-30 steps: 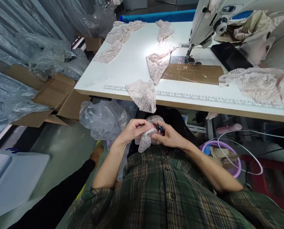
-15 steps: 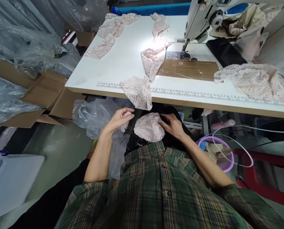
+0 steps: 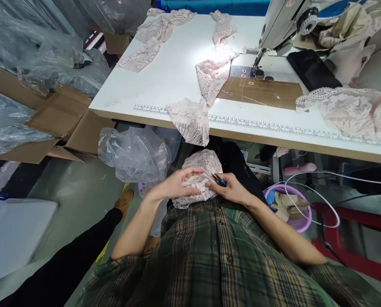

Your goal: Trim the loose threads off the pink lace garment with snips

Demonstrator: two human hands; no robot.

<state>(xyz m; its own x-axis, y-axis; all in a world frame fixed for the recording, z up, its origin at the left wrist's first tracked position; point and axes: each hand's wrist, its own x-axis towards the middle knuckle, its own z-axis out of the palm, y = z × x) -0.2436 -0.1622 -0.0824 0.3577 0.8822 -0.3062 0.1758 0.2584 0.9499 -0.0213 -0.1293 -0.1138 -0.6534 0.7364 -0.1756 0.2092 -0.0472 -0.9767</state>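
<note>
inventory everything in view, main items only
lap lace: count unclear, pale pink, lap
small tool: one, blue-black, right hand
table lace: several, pale pink, tabletop
table: one, white, centre
sewing machine: one, white, upper right
panel: one, brown, tabletop
slab: one, black, tabletop right
roll: one, blue, behind table
open box: one, brown, left
plastic bags: several, clear, left
container: one, grey, lower left
basket: one, purple, right
shirt: one, green plaid, bottom
left hand: one, bare, at lap lace
right hand: one, bare, holding small tool

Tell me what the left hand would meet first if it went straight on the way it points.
Past the lace it touches, the left hand would probably meet the right hand, which holds a blue tool; depth is unclear.
</note>
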